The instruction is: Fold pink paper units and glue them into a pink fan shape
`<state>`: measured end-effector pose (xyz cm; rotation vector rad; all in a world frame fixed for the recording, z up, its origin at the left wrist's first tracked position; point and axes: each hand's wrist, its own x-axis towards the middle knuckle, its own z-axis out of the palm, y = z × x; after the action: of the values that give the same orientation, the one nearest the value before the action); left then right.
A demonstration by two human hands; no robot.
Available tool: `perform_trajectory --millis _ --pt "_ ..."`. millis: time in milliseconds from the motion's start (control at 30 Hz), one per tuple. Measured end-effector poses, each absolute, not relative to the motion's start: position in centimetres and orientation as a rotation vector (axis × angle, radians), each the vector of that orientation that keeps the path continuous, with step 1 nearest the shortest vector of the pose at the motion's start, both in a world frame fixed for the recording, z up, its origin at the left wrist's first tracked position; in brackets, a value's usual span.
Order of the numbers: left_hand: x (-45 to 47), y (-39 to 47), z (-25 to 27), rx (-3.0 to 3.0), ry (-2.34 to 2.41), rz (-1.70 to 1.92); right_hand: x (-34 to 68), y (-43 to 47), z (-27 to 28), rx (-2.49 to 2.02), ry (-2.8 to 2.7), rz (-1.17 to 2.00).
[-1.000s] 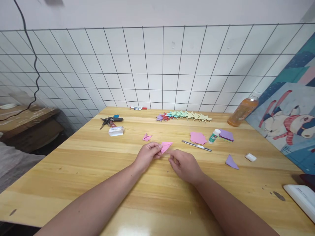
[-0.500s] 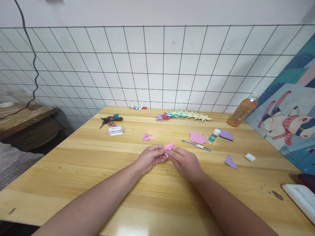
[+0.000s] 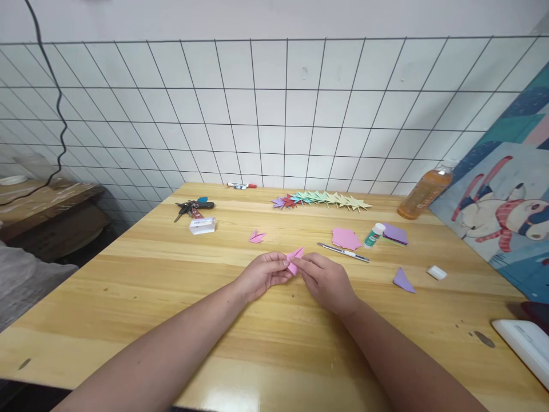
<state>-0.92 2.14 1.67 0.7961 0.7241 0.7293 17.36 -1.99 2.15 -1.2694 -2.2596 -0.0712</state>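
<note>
Between my two hands, just above the wooden table (image 3: 180, 332), is a small folded piece of pink paper (image 3: 295, 258). My left hand (image 3: 265, 274) pinches its left side between thumb and fingers. From the right, my right hand (image 3: 326, 280) has its fingers closed at the paper's edge, with a fingertip on the folds. The fingers hide part of the paper. A second pink folded piece (image 3: 257, 236) lies beyond my left hand. Past my right hand are a utility knife (image 3: 343, 252) and a stack of pink paper (image 3: 346, 238).
A chain of folded paper stars (image 3: 321, 199) lies near the tiled wall. To the right are a glue stick (image 3: 374, 235), purple paper sheets (image 3: 395, 234), a purple triangle (image 3: 404, 280), an eraser (image 3: 437, 272) and a bottle (image 3: 424, 191). Keys (image 3: 193, 208) and a small box (image 3: 203, 225) lie left.
The pink paper between my hands has opened out slightly at its folds, and my right fingertips have shifted a little on it. The view has tilted slightly.
</note>
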Motion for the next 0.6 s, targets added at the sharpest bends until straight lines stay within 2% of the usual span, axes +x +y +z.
perform_trajectory --millis 400,500,600 --pt "-1.02 2.24 1.71 0.815 0.73 0.674 17.83 -1.95 2.01 -1.307 -2.372 -0.26" --pt "-1.01 2.22 1.74 0.841 0.744 0.69 17.44 -2.07 2.0 -1.327 -2.218 -0.08" --pt "-0.93 2.19 1.74 0.913 0.749 0.698 17.11 -1.97 1.99 -1.321 -1.924 0.331"
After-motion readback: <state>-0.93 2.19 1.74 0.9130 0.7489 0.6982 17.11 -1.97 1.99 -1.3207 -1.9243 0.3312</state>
